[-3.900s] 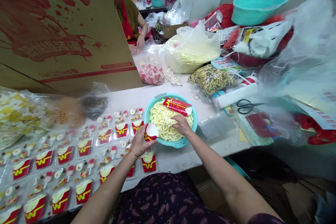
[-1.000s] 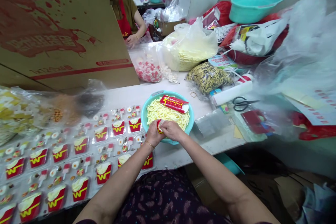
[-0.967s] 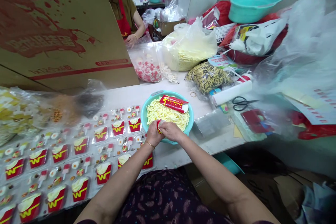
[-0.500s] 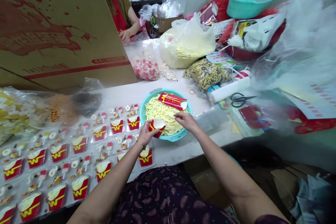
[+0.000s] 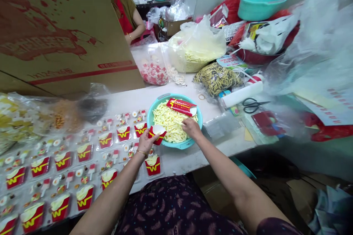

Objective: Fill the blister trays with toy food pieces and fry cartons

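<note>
My left hand (image 5: 146, 141) grips a small red fries carton (image 5: 157, 134) with a yellow zigzag mark, its white inside facing up, over the left rim of a turquoise basin (image 5: 149, 117). The basin is full of pale yellow toy fries (image 5: 168, 125). My right hand (image 5: 191, 128) is at the right side of the heap, with its fingers pinched together on some fries; how many is hidden. A stack of flattened red cartons (image 5: 182, 107) lies on the fries at the back of the basin.
Rows of clear trays with filled cartons (image 5: 84, 196) and small toy foods cover the left. A large cardboard box (image 5: 68, 33) stands behind them. Bags of pieces (image 5: 205, 49), scissors (image 5: 252, 105) and a white roll (image 5: 242, 94) lie right. Another person's arm (image 5: 138, 25) shows at the back.
My left hand has moved slightly left and down with the carton, away from the heap's middle. My right hand has lowered a little onto the fries, fingers more closed.
</note>
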Demonstrator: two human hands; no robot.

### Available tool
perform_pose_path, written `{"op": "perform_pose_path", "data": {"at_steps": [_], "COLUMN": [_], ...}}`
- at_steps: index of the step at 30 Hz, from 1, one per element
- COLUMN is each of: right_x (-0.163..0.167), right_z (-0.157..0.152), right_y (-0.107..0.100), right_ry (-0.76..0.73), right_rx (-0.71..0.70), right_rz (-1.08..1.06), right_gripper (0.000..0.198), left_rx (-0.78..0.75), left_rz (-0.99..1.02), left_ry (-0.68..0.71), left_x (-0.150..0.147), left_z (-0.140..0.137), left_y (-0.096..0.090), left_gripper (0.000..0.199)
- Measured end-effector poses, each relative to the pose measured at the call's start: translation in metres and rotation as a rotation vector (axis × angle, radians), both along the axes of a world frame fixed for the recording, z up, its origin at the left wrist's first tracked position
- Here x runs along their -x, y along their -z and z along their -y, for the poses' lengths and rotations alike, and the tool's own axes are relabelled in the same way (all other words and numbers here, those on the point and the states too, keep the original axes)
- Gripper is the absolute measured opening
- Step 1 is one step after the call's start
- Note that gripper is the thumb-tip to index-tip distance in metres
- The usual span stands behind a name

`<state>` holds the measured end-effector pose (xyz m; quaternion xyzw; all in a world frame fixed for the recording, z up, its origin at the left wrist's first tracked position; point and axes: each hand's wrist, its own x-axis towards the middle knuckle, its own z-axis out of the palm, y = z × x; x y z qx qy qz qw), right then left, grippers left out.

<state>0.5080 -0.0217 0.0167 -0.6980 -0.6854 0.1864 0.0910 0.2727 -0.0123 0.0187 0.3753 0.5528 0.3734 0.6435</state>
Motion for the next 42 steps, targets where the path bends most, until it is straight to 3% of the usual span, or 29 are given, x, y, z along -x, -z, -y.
{"op": "perform_pose_path", "data": {"at_steps": [3,8,11,14,17,20,22,25,28,31,38,42], "right_x": [-0.005,0.013,0.009,-0.008,-0.018,-0.009,0.006,0.024,0.032,0.037,0.04,0.033], "right_z": [0.0,0.003,0.0,-0.003,-0.003,-0.004,-0.007,-0.012,-0.013,-0.011,-0.015,-0.018], "right_y": [-0.002,0.002,0.004,0.002,-0.007,-0.019,-0.028,-0.038,-0.041,-0.041,-0.049,-0.058], "right_ry": [0.02,-0.042,0.02,0.129,0.197,0.166,0.084,-0.005,-0.022,-0.108,-0.366,-0.27], "right_rx": [-0.007,0.007,0.023,0.056,0.118,0.174,0.2,0.149,0.036,-0.012,0.23,0.206], "right_rz": [-0.026,0.131,0.099,-0.103,-0.448,-0.761,-0.826,-0.725,-0.57,-0.439,-0.466,-0.548], "right_gripper": [0.016,0.017,0.015,0.014,0.019,0.026,0.028,0.019,0.025,0.017,0.021,0.026], "left_rx": [-0.001,0.013,0.006,0.017,0.027,0.013,-0.015,-0.045,-0.052,-0.07,-0.048,0.0], "left_rz": [-0.007,0.02,0.015,0.016,0.01,0.014,0.039,0.08,0.09,0.082,0.069,0.131], "left_ry": [-0.006,0.047,0.076,0.096,0.114,0.145,0.197,0.274,0.274,0.273,0.249,0.226], "left_x": [0.001,-0.005,-0.006,-0.004,-0.006,-0.016,-0.025,-0.035,-0.039,-0.041,-0.044,-0.039], "left_z": [0.001,0.002,0.002,0.001,0.0,-0.001,-0.001,-0.003,-0.004,-0.003,0.001,-0.001], "left_y": [-0.001,-0.003,-0.005,-0.004,-0.001,0.0,0.0,0.0,-0.001,-0.002,-0.001,-0.005], "left_gripper": [0.056,0.055,0.055,0.056,0.059,0.059,0.057,0.053,0.05,0.05,0.047,0.051]}}
